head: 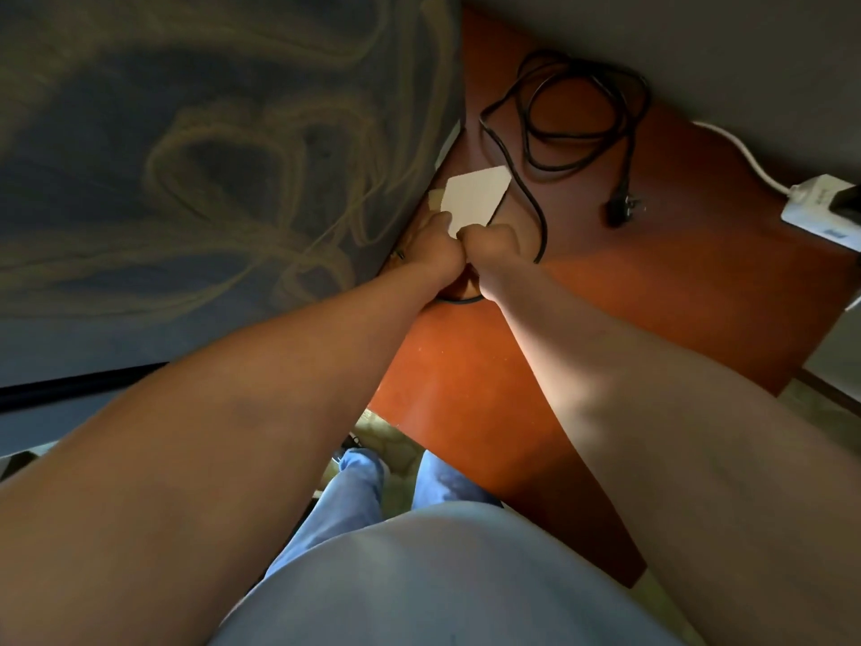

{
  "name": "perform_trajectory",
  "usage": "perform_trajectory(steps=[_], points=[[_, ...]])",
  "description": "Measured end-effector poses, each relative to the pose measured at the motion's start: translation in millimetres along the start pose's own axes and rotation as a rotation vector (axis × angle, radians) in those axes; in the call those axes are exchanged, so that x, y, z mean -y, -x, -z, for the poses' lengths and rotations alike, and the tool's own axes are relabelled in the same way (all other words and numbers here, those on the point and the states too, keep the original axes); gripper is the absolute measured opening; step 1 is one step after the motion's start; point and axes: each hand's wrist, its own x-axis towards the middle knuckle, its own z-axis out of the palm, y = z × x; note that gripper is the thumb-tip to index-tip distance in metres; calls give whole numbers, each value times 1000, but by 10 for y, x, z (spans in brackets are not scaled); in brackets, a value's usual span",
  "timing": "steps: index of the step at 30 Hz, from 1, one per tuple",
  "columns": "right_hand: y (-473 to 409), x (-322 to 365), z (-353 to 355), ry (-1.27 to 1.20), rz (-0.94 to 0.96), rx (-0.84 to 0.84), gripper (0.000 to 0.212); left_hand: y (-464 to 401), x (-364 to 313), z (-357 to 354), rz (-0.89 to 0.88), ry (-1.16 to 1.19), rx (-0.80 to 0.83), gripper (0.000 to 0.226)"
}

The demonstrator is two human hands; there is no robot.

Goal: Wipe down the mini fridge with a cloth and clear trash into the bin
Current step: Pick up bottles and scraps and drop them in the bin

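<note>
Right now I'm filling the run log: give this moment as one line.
left hand: grips white card | right hand: grips same card | black cable: coiled on orange surface

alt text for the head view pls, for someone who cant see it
Both hands, the left hand and the right hand, pinch a white card low over a reddish-brown wooden surface. A loose black power cord lies beyond it, with a white power strip at the right edge.
</note>
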Motion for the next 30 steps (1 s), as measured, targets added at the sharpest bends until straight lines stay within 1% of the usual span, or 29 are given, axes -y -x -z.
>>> perform_trajectory(steps=[2, 3, 6, 10, 12, 13, 15, 18, 20, 23, 25, 27, 30], points=[[-11, -49, 9, 0, -15, -7, 11, 44, 17, -40, 16, 85, -4, 47], [9, -81, 37, 18, -10, -12, 11, 74, 30, -66, 28, 132, -1, 50], [106, -228, 155, 74, 30, 1, 28, 240, 62, -117, 64, 222, -4, 59], [376, -380, 402, 137, 51, 55, 30, 500, 109, -161, 191, 411, -47, 51], [537, -452, 519, 168, 31, 95, 38, 669, 169, -142, 285, 403, 10, 53], [645, -489, 562, 163, 12, 118, 39, 761, 213, -135, 331, 432, 50, 58], [887, -571, 610, 139, -31, 169, 36, 952, 297, -119, 393, 597, 108, 62], [1193, -701, 614, 207, -38, 216, 31, 1150, 477, -133, 386, 719, 142, 48], [1355, -771, 581, 241, -51, 230, 27, 1266, 619, -124, 376, 758, 164, 50], [1586, -860, 450, 287, -61, 185, 23, 1450, 853, -58, 337, 743, 200, 51], [1745, -960, 323, 369, -57, 156, 22, 1582, 1058, -4, 307, 670, 247, 42], [1933, -1091, 147, 482, -71, 182, 17, 1718, 1323, 61, 310, 580, 317, 31], [2176, -1321, -199, 604, -144, 269, 16, 1926, 1806, 212, 371, 502, 430, 26]])
